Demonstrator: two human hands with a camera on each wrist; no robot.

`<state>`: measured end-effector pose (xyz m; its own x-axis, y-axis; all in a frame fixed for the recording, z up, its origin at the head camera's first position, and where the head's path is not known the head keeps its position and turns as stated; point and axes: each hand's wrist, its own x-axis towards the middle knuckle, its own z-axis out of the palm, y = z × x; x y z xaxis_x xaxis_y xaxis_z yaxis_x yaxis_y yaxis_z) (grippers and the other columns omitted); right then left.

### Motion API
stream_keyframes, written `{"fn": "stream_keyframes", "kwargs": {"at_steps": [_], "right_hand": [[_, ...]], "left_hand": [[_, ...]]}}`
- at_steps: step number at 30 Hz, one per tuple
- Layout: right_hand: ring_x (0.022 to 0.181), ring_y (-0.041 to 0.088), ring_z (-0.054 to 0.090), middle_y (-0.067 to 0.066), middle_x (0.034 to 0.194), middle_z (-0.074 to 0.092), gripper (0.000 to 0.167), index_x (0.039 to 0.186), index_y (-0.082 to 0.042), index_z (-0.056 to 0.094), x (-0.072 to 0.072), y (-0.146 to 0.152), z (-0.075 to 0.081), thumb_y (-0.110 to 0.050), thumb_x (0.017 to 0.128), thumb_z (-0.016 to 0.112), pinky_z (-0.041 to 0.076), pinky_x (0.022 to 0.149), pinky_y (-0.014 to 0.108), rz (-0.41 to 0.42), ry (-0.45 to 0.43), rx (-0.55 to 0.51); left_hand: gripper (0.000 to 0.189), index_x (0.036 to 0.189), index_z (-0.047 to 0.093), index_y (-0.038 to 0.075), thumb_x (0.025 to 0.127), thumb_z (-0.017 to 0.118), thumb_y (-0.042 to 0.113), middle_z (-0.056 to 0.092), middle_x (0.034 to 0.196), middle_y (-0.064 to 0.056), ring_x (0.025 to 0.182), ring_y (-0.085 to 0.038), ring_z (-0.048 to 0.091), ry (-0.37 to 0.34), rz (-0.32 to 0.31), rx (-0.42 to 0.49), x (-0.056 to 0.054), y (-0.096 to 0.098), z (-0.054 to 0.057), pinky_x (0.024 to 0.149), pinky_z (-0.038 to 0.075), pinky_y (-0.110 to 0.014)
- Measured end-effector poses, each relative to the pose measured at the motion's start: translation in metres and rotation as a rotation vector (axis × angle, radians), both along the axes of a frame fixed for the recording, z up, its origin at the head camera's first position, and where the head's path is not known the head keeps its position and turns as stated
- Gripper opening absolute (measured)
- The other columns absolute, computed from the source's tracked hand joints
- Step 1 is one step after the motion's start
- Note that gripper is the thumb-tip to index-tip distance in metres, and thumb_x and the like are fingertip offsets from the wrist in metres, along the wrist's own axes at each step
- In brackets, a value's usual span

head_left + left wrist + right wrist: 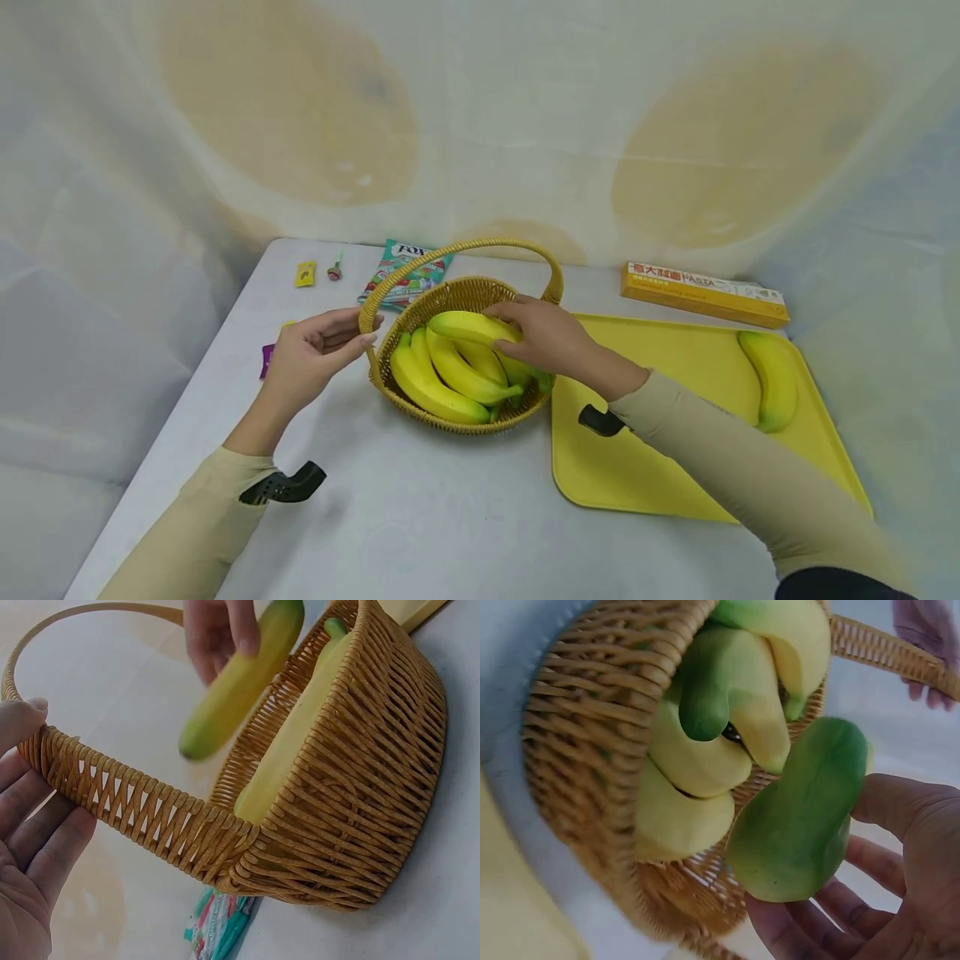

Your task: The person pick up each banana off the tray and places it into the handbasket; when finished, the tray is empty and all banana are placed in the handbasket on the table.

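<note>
A woven wicker basket [408,407] with a tall arched handle [480,242] stands at the middle of the table, several bananas [442,398] lying inside. My left hand [300,354] holds the left side of the handle, thumb on one face and fingers on the other. Between thumb and fingers, my right hand [551,337] grips a yellow banana [465,326] with green ends. That banana hangs over the other bananas, within the basket's opening. In the right wrist view its green end [802,810] points toward the camera.
Right of the basket lies a yellow tray [637,467] with one banana [772,379] on it. A pasta box [705,293] sits behind the tray. Behind the basket is a green candy bag [397,262]. Small wrapped sweets [305,274] and a lollipop [334,271] lie at the back left.
</note>
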<state>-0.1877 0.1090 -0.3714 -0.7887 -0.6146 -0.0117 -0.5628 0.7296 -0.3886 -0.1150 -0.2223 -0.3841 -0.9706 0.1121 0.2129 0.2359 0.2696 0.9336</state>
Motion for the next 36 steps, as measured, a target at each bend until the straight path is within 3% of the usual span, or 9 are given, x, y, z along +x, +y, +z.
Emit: {"fn": "stream_keyframes", "kwargs": {"at_steps": [5, 10, 16, 23, 28, 33, 36], "right_hand": [[0.101, 0.023, 0.065, 0.011, 0.127, 0.064, 0.049, 0.142, -0.012, 0.06, -0.014, -0.015, -0.016, -0.029, 0.097, 0.071, 0.057, 0.076, 0.036, -0.003, -0.084, 0.044], [0.109, 0.025, 0.064, 0.012, 0.125, 0.062, 0.051, 0.143, -0.013, 0.058, -0.018, -0.016, -0.026, -0.028, 0.097, 0.073, 0.057, 0.084, 0.037, 0.0, -0.171, 0.064], [0.113, 0.025, 0.062, 0.013, 0.125, 0.063, 0.05, 0.143, -0.014, 0.059, -0.016, -0.016, -0.025, -0.028, 0.096, 0.073, 0.056, 0.091, 0.04, 0.09, -0.173, 0.048], [0.115, 0.024, 0.062, 0.011, 0.129, 0.061, 0.052, 0.144, -0.012, 0.057, -0.014, -0.007, -0.025, -0.029, 0.097, 0.072, 0.056, 0.092, 0.039, 0.07, -0.17, 0.024], [0.112, 0.025, 0.064, 0.009, 0.132, 0.062, 0.046, 0.142, -0.011, 0.059, -0.007, 0.011, -0.02, -0.028, 0.1, 0.068, 0.057, 0.09, 0.04, 0.067, -0.146, -0.058], [0.106, 0.025, 0.065, 0.008, 0.127, 0.065, 0.043, 0.14, -0.013, 0.061, 0.011, 0.04, -0.012, -0.025, 0.1, 0.068, 0.057, 0.083, 0.041, 0.028, -0.09, -0.145], [0.107, 0.025, 0.065, 0.007, 0.126, 0.065, 0.041, 0.14, -0.015, 0.062, 0.021, 0.065, -0.01, -0.025, 0.101, 0.067, 0.057, 0.085, 0.044, -0.01, -0.057, -0.186]], "left_hand": [[0.038, 0.127, 0.069, 0.001, 0.094, 0.076, 0.018, 0.073, 0.12, -0.012, 0.109, -0.019, 0.072, -0.005, -0.001, 0.007, 0.0, 0.002, 0.0, 0.089, 0.058, -0.026], [0.037, 0.126, 0.07, 0.003, 0.094, 0.076, 0.019, 0.073, 0.12, -0.012, 0.11, -0.02, 0.071, -0.005, -0.006, 0.001, -0.001, 0.003, 0.002, 0.089, 0.058, -0.026], [0.038, 0.128, 0.068, 0.002, 0.095, 0.076, 0.019, 0.073, 0.12, -0.011, 0.111, -0.019, 0.071, -0.011, -0.001, 0.007, 0.0, 0.001, 0.003, 0.091, 0.057, -0.025], [0.04, 0.129, 0.067, 0.0, 0.095, 0.075, 0.018, 0.073, 0.121, -0.011, 0.11, -0.014, 0.071, -0.011, -0.004, 0.016, 0.0, 0.001, 0.002, 0.091, 0.057, -0.025], [0.04, 0.13, 0.067, 0.001, 0.095, 0.075, 0.019, 0.073, 0.121, -0.01, 0.112, -0.021, 0.07, -0.018, 0.004, 0.004, 0.001, 0.001, 0.002, 0.092, 0.057, -0.024], [0.039, 0.129, 0.068, 0.004, 0.095, 0.076, 0.021, 0.073, 0.121, -0.01, 0.114, -0.026, 0.069, -0.027, 0.006, 0.006, 0.001, 0.001, 0.002, 0.092, 0.057, -0.025], [0.039, 0.129, 0.068, 0.003, 0.095, 0.075, 0.02, 0.073, 0.121, -0.01, 0.113, -0.022, 0.07, -0.026, 0.005, 0.006, 0.001, 0.001, 0.001, 0.092, 0.057, -0.025]]}}
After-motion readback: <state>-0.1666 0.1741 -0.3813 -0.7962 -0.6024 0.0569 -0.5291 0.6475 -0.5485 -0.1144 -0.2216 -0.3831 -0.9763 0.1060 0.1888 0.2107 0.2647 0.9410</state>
